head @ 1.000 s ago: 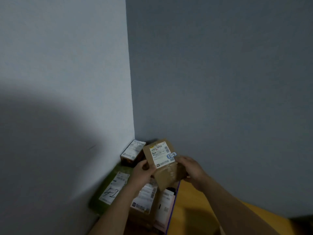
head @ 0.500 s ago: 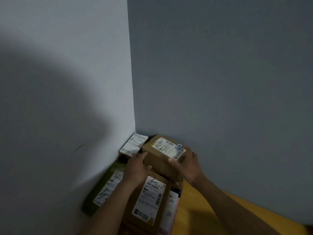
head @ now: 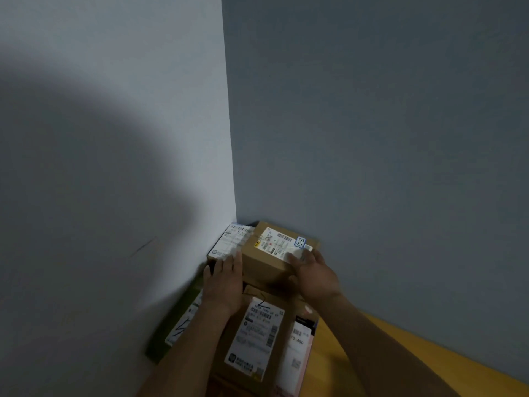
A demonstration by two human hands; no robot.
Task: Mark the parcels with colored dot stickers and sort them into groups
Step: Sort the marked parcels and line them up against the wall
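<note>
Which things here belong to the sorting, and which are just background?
In the job: small brown parcel with a blue-edged sticker, left hand, right hand, long brown parcel, green parcel.
Background: walls, wooden floor.

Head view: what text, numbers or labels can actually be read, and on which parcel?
"A80" on the white label of the parcel at right.
Handwritten mark, perhaps "5-3", on the blue-edged sticker on the brown box.
Handwritten "2", likely, atop the front box's shipping label.
All other print: too blurred.

Label print [head: 273, 244] blurred; green parcel [head: 171, 330] mostly hidden; forearms cut off.
</note>
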